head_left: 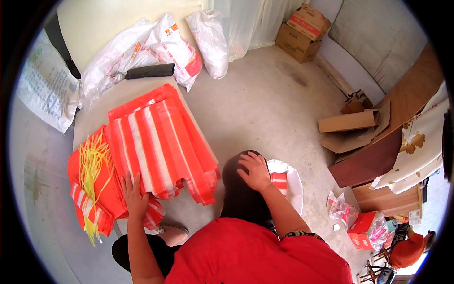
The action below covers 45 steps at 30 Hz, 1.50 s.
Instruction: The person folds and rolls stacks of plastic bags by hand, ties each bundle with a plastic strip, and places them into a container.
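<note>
Your left hand (135, 199) lies open on the striped bags (156, 142) by the counter's (97, 106) near edge, probably steadying them; your right (256, 172), released, rests on your knee (239, 189).

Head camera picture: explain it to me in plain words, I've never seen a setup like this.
There is no machine here. A person wears a camera on their head, and this single picture looks forward and down past their red top.

On the pale surface to the left lies a stack of red-and-white striped plastic sheets or bags; I can't tell which. Yellow strips lie over the near left part, and a dark roll is at the far end.

The left hand lies open at the near edge of the stack. The right hand rests open on the person's dark-clothed knee. Neither hand appears to grip anything.
</note>
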Available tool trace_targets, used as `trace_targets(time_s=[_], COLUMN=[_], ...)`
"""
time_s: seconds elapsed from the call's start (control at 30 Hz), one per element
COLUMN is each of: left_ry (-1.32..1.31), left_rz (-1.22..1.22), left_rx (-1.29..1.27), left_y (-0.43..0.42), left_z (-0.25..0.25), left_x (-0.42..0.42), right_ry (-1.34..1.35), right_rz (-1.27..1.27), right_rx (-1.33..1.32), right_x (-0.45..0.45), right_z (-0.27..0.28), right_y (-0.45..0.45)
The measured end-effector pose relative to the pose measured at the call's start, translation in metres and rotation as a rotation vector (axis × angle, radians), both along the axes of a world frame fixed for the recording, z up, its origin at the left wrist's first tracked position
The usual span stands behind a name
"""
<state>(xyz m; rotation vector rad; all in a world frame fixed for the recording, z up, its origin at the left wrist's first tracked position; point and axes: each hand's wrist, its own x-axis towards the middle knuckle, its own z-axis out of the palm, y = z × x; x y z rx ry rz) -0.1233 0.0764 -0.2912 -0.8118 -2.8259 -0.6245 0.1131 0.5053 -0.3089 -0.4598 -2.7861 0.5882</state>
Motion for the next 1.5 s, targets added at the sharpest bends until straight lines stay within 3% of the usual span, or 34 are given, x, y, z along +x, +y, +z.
trace_targets(time_s=[0.9,1.1,1.2,1.37,1.5], left_ry=[0.002,-0.166,-0.21,-0.2,-0.233], left_rz=[0.0,0.009,0.026,0.126,0.145], left_rx=[0.0,-0.002,-0.042,-0.063,0.072], left_y=[0.001,0.003,0.008,0.01,0.005], left_z=[0.004,0.04,0.046,0.046,0.042], left_x=[0.001,-0.003,-0.007,-0.011,-0.011], right_ry=[0.032,0.105,0.158,0.08,0.07], right_rz=[-0.008,0.025,-0.122,0.055,0.153], right_rx=[0.021,0.086,-0.406,-0.489,-0.498], right_x=[-0.002,-0.006,-0.033,-0.105,-0.173], right_z=[-0.009,-0.009,0.0,0.032,0.007], right_y=[0.006,0.008,-0.007,-0.051,-0.071])
